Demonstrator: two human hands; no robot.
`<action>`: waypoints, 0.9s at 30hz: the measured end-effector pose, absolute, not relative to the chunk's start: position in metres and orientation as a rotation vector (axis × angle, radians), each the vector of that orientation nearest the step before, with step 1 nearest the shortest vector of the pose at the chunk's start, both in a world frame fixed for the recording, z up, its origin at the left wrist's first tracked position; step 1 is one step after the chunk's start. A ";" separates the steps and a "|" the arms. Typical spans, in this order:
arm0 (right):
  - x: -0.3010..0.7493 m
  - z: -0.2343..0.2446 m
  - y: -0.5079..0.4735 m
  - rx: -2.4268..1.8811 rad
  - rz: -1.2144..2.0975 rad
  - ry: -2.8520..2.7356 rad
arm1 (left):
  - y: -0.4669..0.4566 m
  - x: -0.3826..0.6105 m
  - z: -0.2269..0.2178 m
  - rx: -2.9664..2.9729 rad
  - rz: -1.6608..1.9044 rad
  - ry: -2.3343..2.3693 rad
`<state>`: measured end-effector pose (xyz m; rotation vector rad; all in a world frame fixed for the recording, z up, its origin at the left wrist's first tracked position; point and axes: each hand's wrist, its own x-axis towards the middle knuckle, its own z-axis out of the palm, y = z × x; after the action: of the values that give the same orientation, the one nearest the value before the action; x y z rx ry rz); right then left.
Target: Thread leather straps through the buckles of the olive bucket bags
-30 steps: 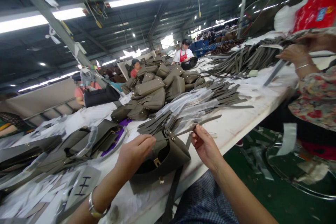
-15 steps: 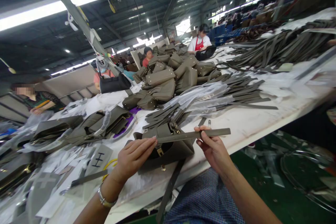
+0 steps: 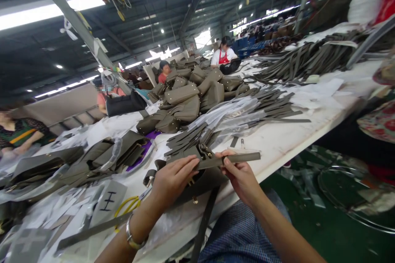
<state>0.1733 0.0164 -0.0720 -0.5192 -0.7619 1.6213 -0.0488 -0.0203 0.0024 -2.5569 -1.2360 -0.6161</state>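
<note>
A flat olive-grey strap (image 3: 247,157) is stretched between both my hands. My left hand (image 3: 175,176), with a silver bangle at the wrist, is closed on the strap toward its left part; the fingertips lie along it. With thumb and fingers my right hand (image 3: 242,174) pinches the strap, and a short end sticks out to the right. Below and behind the hands lies an olive-grey handbag (image 3: 212,178) with gold-coloured fittings, partly hidden by my left hand and the strap. Another dark strap (image 3: 206,218) hangs over the table edge.
Loose straps (image 3: 268,104) in clear plastic lie beyond the bag. Farther back rises a heap of olive bags (image 3: 185,98). Yellow-handled scissors (image 3: 126,207) rest left of my left forearm. Several co-workers sit around the table (image 3: 277,148); one wears a red apron (image 3: 222,57).
My hands have come closer together along the strap, the left sliding right. The head view has turned right, so the surroundings shift left. Scissors show more fully.
</note>
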 end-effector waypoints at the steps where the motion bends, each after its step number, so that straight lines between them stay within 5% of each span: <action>1: 0.170 -0.071 0.015 -0.522 1.615 -0.778 | -0.018 -0.044 0.005 -2.620 -0.616 -1.334; 9: 0.169 -0.062 0.018 -0.562 1.559 -0.729 | -0.004 -0.029 0.037 -2.891 -0.631 -1.915; 27: 0.196 -0.073 0.032 -0.601 1.502 -0.470 | 0.014 -0.041 0.035 -2.728 -0.482 -1.958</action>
<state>0.1959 0.0322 -0.0729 -0.6009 -0.4705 1.5019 -0.0413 0.0135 0.0354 -2.7282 -1.9577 -0.4818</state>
